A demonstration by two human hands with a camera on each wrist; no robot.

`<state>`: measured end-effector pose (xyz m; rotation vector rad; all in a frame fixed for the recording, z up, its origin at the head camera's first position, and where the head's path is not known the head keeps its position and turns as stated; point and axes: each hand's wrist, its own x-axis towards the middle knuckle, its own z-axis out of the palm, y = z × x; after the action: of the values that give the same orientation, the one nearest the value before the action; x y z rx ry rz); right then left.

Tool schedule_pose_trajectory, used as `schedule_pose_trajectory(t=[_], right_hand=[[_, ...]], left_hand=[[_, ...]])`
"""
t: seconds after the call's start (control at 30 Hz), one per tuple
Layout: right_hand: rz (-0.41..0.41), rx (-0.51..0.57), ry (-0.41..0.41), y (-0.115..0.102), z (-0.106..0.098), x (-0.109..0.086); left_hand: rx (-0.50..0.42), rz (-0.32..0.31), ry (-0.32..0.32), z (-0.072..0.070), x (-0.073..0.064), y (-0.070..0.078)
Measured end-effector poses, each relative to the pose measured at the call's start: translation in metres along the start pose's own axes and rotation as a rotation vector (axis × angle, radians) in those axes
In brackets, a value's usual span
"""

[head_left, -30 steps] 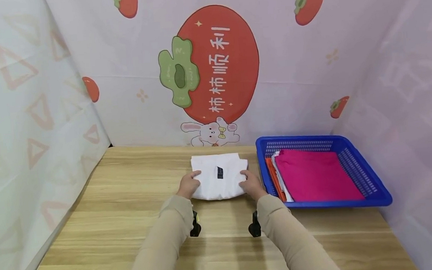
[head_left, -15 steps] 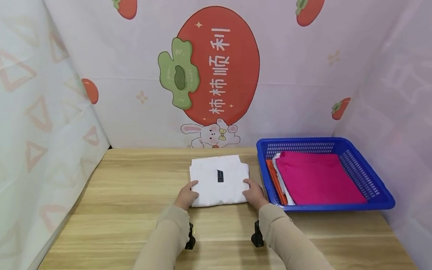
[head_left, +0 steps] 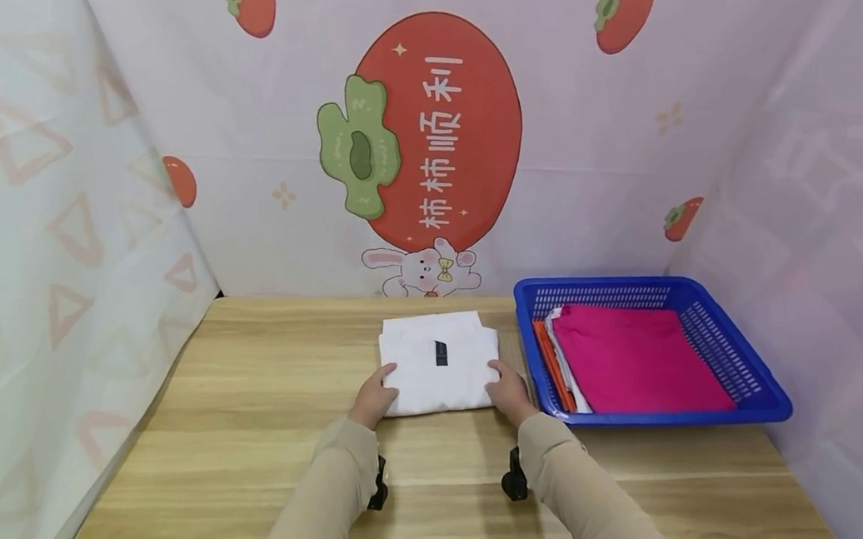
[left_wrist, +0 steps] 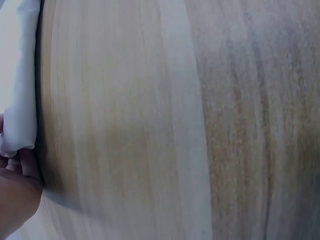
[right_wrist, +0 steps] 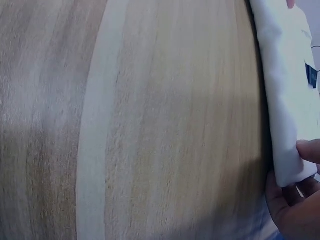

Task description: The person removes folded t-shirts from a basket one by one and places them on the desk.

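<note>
A folded white garment (head_left: pixel 432 390) lies on the wooden table, with a small black label (head_left: pixel 441 353) on its upper face. My left hand (head_left: pixel 372 399) grips its left edge, the thumb on top. At the opposite edge, my right hand (head_left: pixel 511 392) holds it the same way. The left wrist view shows the fingers of that hand (left_wrist: pixel 20 197) tucked under the thick folded cloth (left_wrist: pixel 22 100). In the right wrist view, the thumb presses on top and the right hand's fingers (right_wrist: pixel 276 197) reach beneath the cloth.
A blue plastic basket (head_left: pixel 774 392) stands close to my right hand. Inside lie a folded pink cloth (head_left: pixel 641 363), a white one (head_left: pixel 569 368) and an orange one (head_left: pixel 551 361). Printed curtains (head_left: pixel 263 231) enclose the table's back and sides.
The garment has come slightly nearer to me and now lies flatter, its front edge straighter. Both hands have shifted toward me with it, still gripping its sides.
</note>
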<state>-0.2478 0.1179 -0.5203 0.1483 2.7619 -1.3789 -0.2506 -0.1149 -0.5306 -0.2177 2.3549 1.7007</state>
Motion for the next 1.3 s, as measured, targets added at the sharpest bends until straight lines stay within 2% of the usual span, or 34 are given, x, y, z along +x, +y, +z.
schedule_pose_trajectory(t=[0.13, 0.3, 0.47, 0.5, 0.67, 0.7, 0.73, 1.1, 1.3], right_hand=[[0.058, 0.035, -0.010, -0.005, 0.000, -0.002], [0.108, 0.026, -0.048, -0.013, -0.002, -0.006], [0.148, 0.015, -0.066, -0.020, -0.007, -0.011], [0.097, 0.013, -0.048, -0.008, -0.003, -0.006], [0.072, -0.044, -0.046, -0.011, -0.010, -0.007], [0.070, -0.046, -0.050, -0.012, -0.011, -0.008], [0.114, -0.056, -0.069, -0.027, -0.017, -0.013], [0.058, -0.021, -0.123, -0.053, -0.033, -0.020], [0.012, -0.020, -0.154, -0.061, -0.039, -0.028]], left_hand=[[0.055, 0.014, 0.002, 0.003, 0.000, 0.002], [0.130, 0.021, 0.008, 0.004, -0.001, 0.009], [0.144, 0.027, 0.025, 0.001, -0.003, 0.011], [0.136, 0.027, 0.033, 0.000, -0.003, 0.012], [0.070, 0.030, 0.054, -0.006, -0.010, 0.019], [0.067, 0.032, 0.055, -0.007, -0.011, 0.021], [0.063, 0.039, 0.054, -0.008, -0.011, 0.024], [0.023, 0.094, -0.005, -0.011, -0.020, 0.054], [0.020, 0.103, -0.044, -0.005, -0.029, 0.061]])
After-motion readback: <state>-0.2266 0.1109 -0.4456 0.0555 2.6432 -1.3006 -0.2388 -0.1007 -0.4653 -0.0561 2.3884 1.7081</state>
